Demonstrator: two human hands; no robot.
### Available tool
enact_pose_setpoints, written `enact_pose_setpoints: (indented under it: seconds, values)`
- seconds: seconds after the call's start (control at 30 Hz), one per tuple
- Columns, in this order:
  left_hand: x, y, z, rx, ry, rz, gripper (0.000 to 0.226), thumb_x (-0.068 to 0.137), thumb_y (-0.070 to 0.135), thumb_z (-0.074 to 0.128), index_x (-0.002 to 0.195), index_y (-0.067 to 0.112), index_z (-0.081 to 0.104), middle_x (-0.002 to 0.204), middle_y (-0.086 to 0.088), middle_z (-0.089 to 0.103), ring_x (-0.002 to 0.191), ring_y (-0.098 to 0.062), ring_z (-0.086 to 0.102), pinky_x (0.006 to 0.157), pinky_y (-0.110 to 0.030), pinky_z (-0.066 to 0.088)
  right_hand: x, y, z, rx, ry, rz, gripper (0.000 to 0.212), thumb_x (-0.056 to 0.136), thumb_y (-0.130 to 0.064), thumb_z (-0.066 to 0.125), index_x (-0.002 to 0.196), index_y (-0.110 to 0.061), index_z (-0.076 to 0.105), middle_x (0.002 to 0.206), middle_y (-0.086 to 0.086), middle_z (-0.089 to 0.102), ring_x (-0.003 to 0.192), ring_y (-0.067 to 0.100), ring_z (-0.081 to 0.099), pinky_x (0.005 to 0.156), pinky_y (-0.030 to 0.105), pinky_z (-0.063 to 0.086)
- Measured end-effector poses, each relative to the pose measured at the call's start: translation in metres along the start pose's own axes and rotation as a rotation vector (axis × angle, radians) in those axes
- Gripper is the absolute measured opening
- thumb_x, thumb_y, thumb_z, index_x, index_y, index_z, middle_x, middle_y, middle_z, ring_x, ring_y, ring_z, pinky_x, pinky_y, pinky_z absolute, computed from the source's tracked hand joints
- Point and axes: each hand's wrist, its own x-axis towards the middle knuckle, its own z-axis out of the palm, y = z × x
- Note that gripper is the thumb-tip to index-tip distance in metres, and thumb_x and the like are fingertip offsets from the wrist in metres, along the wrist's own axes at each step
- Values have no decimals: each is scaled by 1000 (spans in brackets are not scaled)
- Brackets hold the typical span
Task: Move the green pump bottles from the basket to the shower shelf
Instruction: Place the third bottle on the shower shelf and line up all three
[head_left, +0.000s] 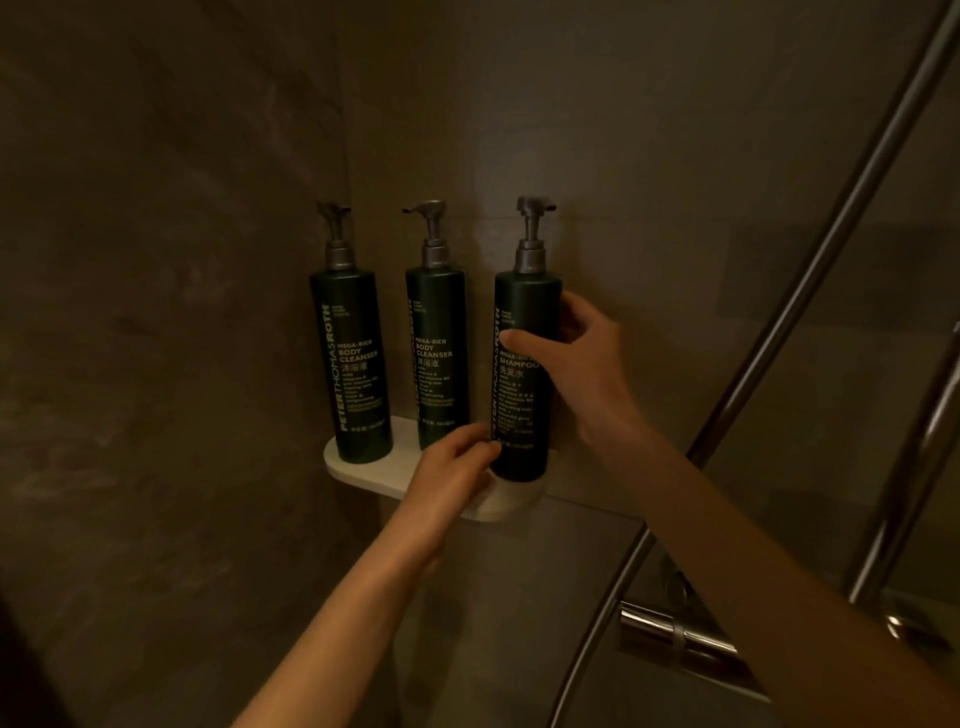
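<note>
Three dark green pump bottles stand upright on a white shower shelf (363, 470) fixed in the wall corner. The left bottle (353, 364) and the middle bottle (439, 358) both read body cleanser. The right one is a shampoo bottle (522, 410) at the shelf's right end. My right hand (576, 358) is wrapped around its upper body, thumb across the label. My left hand (457, 470) pinches its base at the lower left, hiding part of the shelf's front edge. The basket is out of view.
A chrome shower hose (810, 291) runs diagonally down the right side. A chrome mixer valve (675, 631) sits below the shelf to the right. Dark tiled walls meet in a corner behind the bottles. The scene is dim.
</note>
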Motion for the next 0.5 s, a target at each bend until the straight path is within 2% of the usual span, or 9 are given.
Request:
enact_pose_setpoints:
  seconds: [0.13, 0.2, 0.33, 0.5]
  values:
    - [6, -5, 5, 157, 53, 98, 42, 93, 17, 49, 135, 18, 45, 131, 2, 54, 117, -9, 51, 100, -28, 43, -4, 14, 3, -100, 54, -53, 65, 70, -22, 80, 127, -28, 51, 113, -16, 60, 106, 3, 58, 88, 29, 50]
    - [7, -8, 7, 194, 74, 152, 43, 93, 16, 49, 136, 19, 45, 126, 5, 54, 112, -3, 50, 93, -18, 41, -11, 25, 5, -162, 85, -85, 70, 69, -23, 80, 130, -29, 48, 123, -11, 57, 112, 6, 56, 93, 32, 49]
    - [13, -12, 9, 221, 82, 200, 43, 93, 14, 49, 136, 18, 46, 119, 8, 55, 108, 1, 50, 75, 2, 42, -19, 38, 6, -229, 123, -109, 72, 70, -22, 80, 132, -26, 46, 126, -10, 54, 114, 8, 55, 97, 35, 49]
    - [13, -14, 6, 275, 107, 231, 45, 93, 18, 50, 137, 19, 44, 133, 1, 54, 115, -1, 47, 76, 0, 38, -22, 37, 4, -266, 132, -109, 71, 72, -24, 79, 133, -25, 44, 130, -7, 51, 117, 11, 53, 99, 40, 49]
